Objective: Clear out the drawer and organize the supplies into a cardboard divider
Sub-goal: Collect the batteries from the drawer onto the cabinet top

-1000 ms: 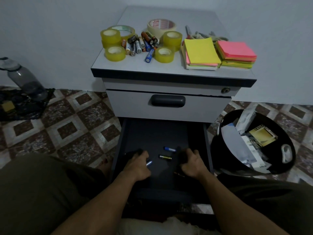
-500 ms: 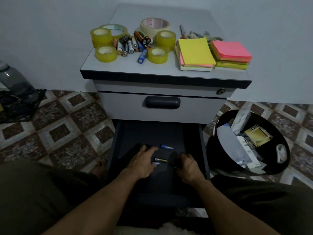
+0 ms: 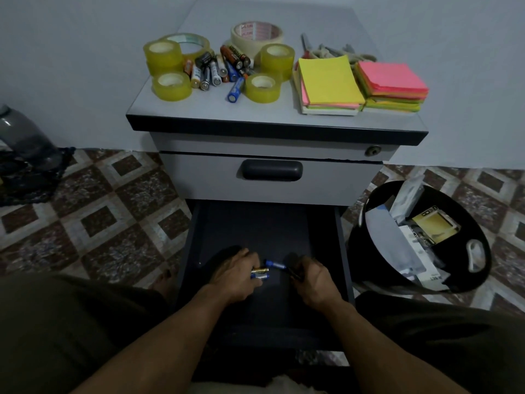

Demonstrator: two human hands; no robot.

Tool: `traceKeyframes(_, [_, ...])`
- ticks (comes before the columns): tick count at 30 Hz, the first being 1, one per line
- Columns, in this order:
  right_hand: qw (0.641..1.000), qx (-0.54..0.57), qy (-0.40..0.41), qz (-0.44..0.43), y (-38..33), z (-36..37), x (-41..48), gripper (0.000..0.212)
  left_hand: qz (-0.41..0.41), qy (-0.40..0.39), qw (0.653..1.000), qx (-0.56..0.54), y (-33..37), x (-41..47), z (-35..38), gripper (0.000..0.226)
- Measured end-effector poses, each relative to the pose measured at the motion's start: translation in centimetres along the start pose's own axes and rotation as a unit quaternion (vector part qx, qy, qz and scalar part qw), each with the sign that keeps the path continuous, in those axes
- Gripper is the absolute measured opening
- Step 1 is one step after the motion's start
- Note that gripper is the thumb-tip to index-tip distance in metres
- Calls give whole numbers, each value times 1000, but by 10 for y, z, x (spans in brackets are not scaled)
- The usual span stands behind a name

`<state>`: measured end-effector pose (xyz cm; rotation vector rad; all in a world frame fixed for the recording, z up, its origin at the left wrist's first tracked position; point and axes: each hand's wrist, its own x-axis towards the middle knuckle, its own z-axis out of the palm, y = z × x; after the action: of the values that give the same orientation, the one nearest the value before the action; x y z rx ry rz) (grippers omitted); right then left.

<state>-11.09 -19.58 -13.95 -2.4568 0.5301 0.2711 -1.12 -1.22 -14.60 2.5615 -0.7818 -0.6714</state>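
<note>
Now, down in the open bottom drawer (image 3: 255, 228), left hand (image 3: 234, 277) gripping two batteries (image 3: 260, 270), right hand (image 3: 316, 280) curled round a slim dark object (image 3: 295, 275) too dim to name, one blue battery (image 3: 275, 264) loose between them, tape rolls (image 3: 170, 86) and sticky notes (image 3: 329, 78) atop the cabinet (image 3: 216, 109).

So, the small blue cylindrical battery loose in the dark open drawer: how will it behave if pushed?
The small blue cylindrical battery lies on its side on the flat dark drawer floor, so it will probably roll. It looks rigid and small, likely light and easy to pinch.
</note>
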Motion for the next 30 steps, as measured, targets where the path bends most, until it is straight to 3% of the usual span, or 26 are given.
traceKeyframes(4, [999, -22, -7, -29, -2, -2, -3, 12, -25, -6, 1000, 5, 1, -1, 0, 27])
traceKeyframes(8, [1000, -7, -6, 4, 0, 1, -2, 16, -25, -6, 1000, 9, 0, -1, 0, 26])
traceKeyframes(14, [999, 39, 11, 31, 1, 0, -3, 21, -12, 3, 1000, -18, -5, -5, -3, 11])
traceKeyframes(21, [986, 142, 37, 74, 0, -5, -1, 8, -83, 21, 978, -190, -8, -12, -12, 17])
traceKeyframes(30, [955, 287, 63, 37, -21, -36, -7, 19, -112, 9, 921, -372, 17, -38, -60, 16])
